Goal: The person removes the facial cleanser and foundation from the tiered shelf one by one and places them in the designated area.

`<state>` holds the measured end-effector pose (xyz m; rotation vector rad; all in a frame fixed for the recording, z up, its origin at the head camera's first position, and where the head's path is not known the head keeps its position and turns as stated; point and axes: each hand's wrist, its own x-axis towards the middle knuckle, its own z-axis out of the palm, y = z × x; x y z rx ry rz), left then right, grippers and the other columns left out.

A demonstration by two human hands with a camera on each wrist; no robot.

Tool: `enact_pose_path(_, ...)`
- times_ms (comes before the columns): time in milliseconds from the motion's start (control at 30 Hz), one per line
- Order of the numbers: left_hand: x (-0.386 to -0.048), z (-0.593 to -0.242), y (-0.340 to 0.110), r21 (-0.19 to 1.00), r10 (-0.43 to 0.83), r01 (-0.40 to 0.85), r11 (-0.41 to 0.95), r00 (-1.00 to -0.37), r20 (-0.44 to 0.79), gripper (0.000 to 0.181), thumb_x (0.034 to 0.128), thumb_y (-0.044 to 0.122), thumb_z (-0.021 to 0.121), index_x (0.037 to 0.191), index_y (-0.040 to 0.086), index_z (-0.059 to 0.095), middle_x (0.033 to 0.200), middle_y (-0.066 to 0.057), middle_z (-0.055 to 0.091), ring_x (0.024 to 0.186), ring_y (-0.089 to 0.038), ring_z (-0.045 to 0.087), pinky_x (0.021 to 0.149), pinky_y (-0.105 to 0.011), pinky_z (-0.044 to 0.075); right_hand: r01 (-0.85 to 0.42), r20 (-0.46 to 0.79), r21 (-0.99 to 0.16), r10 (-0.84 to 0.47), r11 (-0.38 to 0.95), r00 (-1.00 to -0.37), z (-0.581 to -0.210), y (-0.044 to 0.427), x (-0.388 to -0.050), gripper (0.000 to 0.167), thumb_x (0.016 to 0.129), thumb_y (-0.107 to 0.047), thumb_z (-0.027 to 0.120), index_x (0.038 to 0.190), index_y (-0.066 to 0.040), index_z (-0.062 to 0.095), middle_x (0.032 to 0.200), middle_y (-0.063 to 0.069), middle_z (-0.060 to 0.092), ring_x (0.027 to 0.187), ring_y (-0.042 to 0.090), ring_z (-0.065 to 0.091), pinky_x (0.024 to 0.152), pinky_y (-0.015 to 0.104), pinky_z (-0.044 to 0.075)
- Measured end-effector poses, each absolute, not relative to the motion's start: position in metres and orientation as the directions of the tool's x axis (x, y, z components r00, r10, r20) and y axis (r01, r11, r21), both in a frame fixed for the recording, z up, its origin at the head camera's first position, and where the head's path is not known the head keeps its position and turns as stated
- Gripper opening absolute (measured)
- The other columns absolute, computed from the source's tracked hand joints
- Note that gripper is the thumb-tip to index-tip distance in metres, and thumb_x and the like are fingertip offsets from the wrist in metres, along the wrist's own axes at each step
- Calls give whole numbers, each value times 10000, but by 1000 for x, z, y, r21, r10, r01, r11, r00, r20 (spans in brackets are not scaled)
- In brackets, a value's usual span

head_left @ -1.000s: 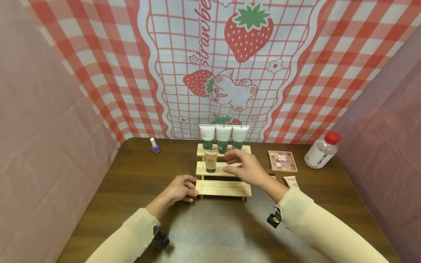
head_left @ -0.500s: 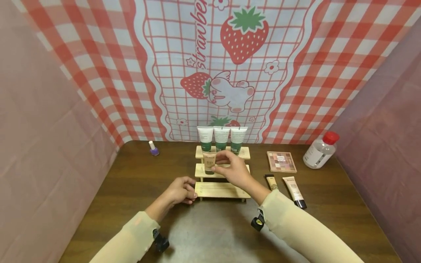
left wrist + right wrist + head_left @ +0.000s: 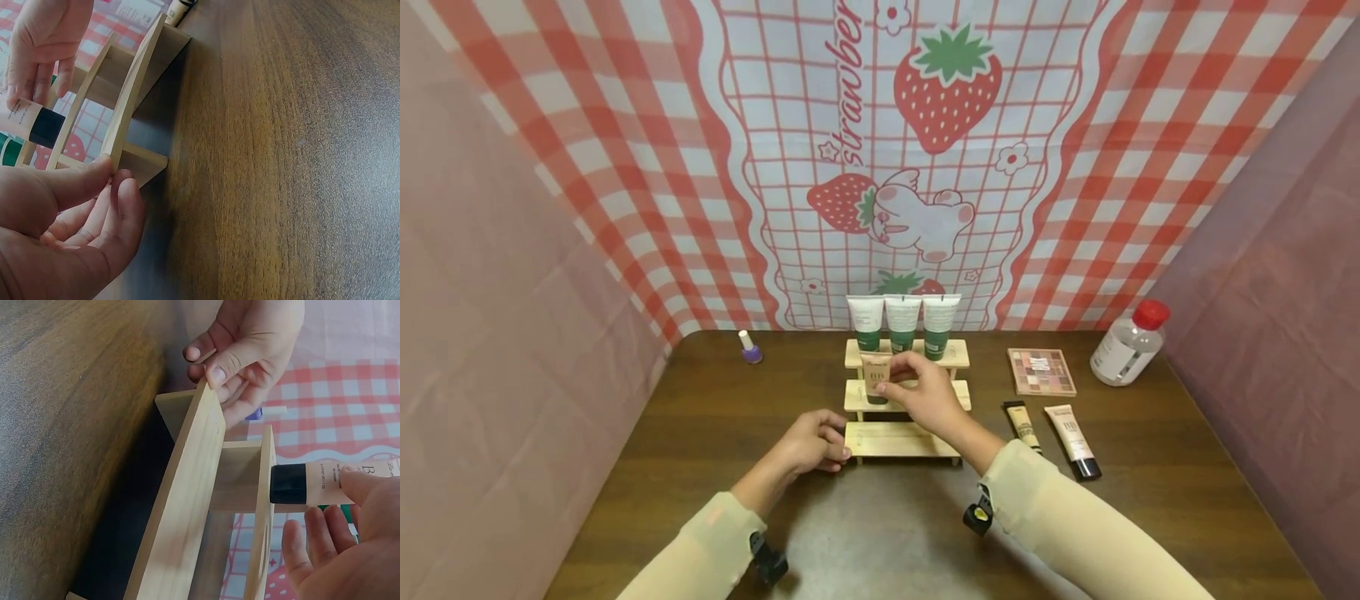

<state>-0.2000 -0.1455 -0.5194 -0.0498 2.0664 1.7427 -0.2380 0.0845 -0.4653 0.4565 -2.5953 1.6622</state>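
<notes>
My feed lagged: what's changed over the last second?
The right hand has moved left and taken hold of the small BB tube. More of the yellow tube and the larger BB tube now shows. The left hand still pinches the wooden rack at its bottom step; the small BB tube stays cap-down on the middle step, the three white-and-green tubes above.

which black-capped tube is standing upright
The BB tube on the middle tier, in the right hand; the yellowish tube and second BB tube lie flat.
</notes>
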Motion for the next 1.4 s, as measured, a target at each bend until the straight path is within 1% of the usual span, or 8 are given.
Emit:
enact_pose_path(200,-199,-517,-144,934,249,-289,209,-908,-337,489,814,-174,727,1253,-129,517,882,-147,629,683,-189,658,607,-330,627,-259,174,-876,-235,407,-956,-466,84,-238,218,871,-170,836,1032,-149,691,1011,5,736,982,197,723,800,341,609)
enact_pose_path(433,-198,-517,-144,934,248,-289,210,-908,-337,505,813,-175,728,1266,-130,511,893,-155,630,689,-193,659,604,-326,626,-274,185,-867,-243,415,-952,-464,86,-237,209,871,-189,837,1010,-161,683,989,-2,746,986,207,729,797,348,615)
enact_pose_path(600,-197,-516,-144,932,241,-295,213,-908,-342,500,815,-174,727,1263,-127,511,887,-147,626,687,-194,659,603,-331,625,-285,200,-872,-242,397,-949,-460,90,-236,216,874,-192,835,1036,-153,697,993,6,747,962,202,728,756,314,613)
enact_pose_path(800,-198,-517,-144,936,242,-286,205,-912,-332,487,816,-177,724,1251,-129,510,876,-138,618,683,-189,658,596,-328,624,-316,229,-871,-257,377,-939,-448,101,-233,256,898,-189,811,1125,-132,704,1041,35,743,959,212,724,739,308,616)
enact_pose_path(1000,-198,-520,-146,937,251,-284,203,-910,-330,484,821,-171,726,1251,-126,508,877,-137,623,684,-188,661,602,-320,623,-340,251,-857,-262,386,-932,-439,125,-230,299,915,-231,797,1187,-151,702,1083,44,743,933,186,711,732,295,599)
enact_pose_path(1100,-198,-521,-146,935,246,-289,204,-909,-335,478,824,-173,724,1249,-120,512,877,-136,627,686,-190,663,607,-324,625,-347,267,-857,-248,380,-931,-435,142,-230,313,919,-220,792,1202,-123,701,1085,77,743,929,204,708,757,301,600)
enact_pose_path(1233,-198,-521,-146,936,252,-287,206,-908,-334,470,829,-171,723,1245,-118,512,879,-138,628,691,-192,664,614,-330,628,-342,277,-855,-214,389,-937,-433,168,-229,322,930,-224,780,1209,-87,698,1074,110,739,920,204,704,781,274,599)
enact_pose_path(1400,-200,-520,-145,936,261,-287,204,-906,-335,468,833,-167,721,1248,-116,511,888,-141,626,696,-192,662,617,-329,627,-333,293,-840,-158,429,-943,-431,206,-224,322,948,-211,761,1224,-59,694,1063,143,740,891,149,693,704,242,596)
